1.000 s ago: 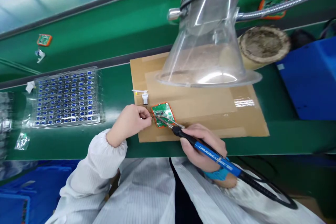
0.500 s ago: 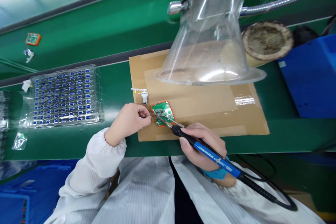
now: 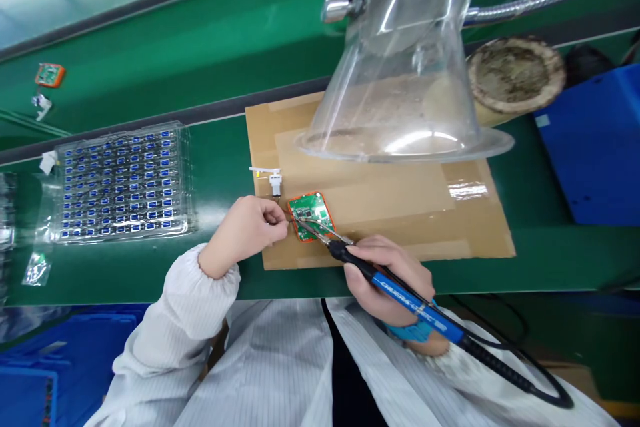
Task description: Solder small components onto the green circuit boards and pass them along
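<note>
A green circuit board in an orange frame [image 3: 323,203] lies on a cardboard sheet [image 3: 400,213]. My right hand [image 3: 393,280] is closed round a soldering iron with a blue and black handle [image 3: 410,300], whose metal tip rests over the left part of the board. A thin metal tube runs beside the tip. At the board's left edge, my left hand [image 3: 255,227] pinches what looks like a thin wire; its end is mostly hidden by the fingertips. Just above that hand sits a small white plastic part [image 3: 275,181] with a white arm.
Over the cardboard hangs a clear fume hood [image 3: 400,100] on a flexible metal arm. Stacked clear trays [image 3: 120,187] of small blue parts lie at left. A round crusted pot [image 3: 517,77] and a blue bin [image 3: 590,147] stand at right. Another orange-framed board [image 3: 50,75] is at upper left.
The view has shifted very slightly. Both hands, the iron and the board keep practically the same positions, with the iron's tip still over the board.
</note>
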Demonstrator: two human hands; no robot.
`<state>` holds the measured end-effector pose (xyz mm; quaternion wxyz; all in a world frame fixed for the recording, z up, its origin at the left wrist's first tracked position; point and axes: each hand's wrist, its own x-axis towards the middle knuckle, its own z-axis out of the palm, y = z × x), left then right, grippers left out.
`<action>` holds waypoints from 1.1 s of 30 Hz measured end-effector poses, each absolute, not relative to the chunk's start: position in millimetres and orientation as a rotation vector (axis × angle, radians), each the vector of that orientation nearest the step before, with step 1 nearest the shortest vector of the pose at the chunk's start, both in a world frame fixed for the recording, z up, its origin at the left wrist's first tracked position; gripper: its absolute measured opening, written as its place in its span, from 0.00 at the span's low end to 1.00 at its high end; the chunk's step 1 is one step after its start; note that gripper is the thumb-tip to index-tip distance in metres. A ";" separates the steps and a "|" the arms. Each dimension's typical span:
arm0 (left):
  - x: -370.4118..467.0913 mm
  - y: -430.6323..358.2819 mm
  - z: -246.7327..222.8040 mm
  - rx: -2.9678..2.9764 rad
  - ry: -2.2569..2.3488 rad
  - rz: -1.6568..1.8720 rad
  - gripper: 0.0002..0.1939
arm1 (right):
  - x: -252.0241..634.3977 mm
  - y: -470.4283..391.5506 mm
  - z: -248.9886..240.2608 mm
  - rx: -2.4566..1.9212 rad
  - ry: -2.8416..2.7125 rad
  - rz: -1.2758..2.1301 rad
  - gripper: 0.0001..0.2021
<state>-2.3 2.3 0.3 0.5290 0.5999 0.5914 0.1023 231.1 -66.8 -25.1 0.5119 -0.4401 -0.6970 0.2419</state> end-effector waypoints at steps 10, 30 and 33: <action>-2.8 2.6 1.0 1.428 1.413 0.234 0.05 | 235.5 -69.2 -30.3 -1.099 -1.574 0.602 0.12; -39.6 27.2 43.5 0.809 1.332 0.727 0.17 | 318.8 14.9 -33.7 -1.174 -0.702 0.597 0.20; -56.0 69.6 60.9 0.785 1.378 0.941 0.11 | 314.6 27.7 -34.1 -1.159 -0.590 0.680 0.24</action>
